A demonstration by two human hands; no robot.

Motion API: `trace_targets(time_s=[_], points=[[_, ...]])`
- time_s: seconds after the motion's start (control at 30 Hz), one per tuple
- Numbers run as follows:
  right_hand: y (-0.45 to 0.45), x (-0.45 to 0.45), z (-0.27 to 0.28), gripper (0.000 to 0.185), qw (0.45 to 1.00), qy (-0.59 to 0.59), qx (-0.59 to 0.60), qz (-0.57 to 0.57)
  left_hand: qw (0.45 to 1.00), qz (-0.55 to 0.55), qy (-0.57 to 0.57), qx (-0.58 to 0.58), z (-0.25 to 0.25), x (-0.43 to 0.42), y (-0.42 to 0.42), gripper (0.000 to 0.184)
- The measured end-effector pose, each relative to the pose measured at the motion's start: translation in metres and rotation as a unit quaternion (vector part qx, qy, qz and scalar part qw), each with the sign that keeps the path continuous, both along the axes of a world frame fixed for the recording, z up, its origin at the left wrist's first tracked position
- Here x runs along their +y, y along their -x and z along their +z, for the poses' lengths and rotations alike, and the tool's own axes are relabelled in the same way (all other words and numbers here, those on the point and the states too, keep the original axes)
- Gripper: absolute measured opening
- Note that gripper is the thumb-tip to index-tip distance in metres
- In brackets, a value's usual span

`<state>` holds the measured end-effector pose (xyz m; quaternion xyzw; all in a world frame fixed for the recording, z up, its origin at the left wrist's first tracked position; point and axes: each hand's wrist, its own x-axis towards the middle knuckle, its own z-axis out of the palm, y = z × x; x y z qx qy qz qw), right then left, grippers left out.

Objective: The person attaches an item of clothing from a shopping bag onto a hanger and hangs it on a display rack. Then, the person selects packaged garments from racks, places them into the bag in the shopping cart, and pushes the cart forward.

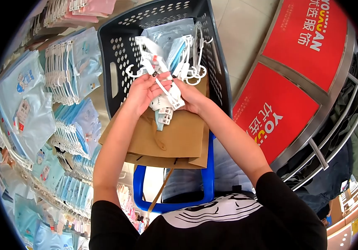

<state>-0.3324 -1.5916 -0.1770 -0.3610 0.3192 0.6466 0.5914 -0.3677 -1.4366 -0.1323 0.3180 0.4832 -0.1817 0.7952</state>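
In the head view, my left hand (142, 92) has its fingers pinched on a white plastic hanger (173, 101) that carries a white packaged item. My right hand (191, 96) wraps the other side of the same hanger bundle, its fingers partly hidden behind it. Small printed tags (165, 116) hang below the hands, over a brown paper bag (166, 139). Beyond the hands, several clear-wrapped packs (168, 31) on white hangers lie in a dark grey perforated basket (120, 25). A loose hanger hook curls out to the left of my fingers.
A blue cart handle (209, 183) runs between the bag and my body. Racks of hanging packaged clothes (24, 91) line the left. A display stand with red sign panels (277, 112) and metal rails (341, 121) holding dark garments stands close on the right.
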Motion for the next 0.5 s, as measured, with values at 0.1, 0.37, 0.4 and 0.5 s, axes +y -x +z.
trace_targets(time_s=[0.1,0.37,0.4,0.5], points=[[0.003,0.000,-0.011,0.039,0.998,-0.002,0.034,-0.052,0.998,0.053,0.002,-0.036,0.007,-0.001,0.000,0.017],[0.002,0.001,-0.003,0.016,0.997,0.022,0.047,0.056,0.995,-0.022,-0.069,-0.067,0.047,0.032,-0.002,0.015],[0.006,0.002,-0.004,0.019,0.996,0.000,0.046,0.074,0.992,-0.071,-0.102,-0.028,0.049,0.023,-0.011,0.016],[0.016,0.005,-0.002,0.026,0.988,-0.072,0.055,0.122,0.971,-0.198,-0.135,-0.006,0.040,-0.007,-0.041,0.015]])
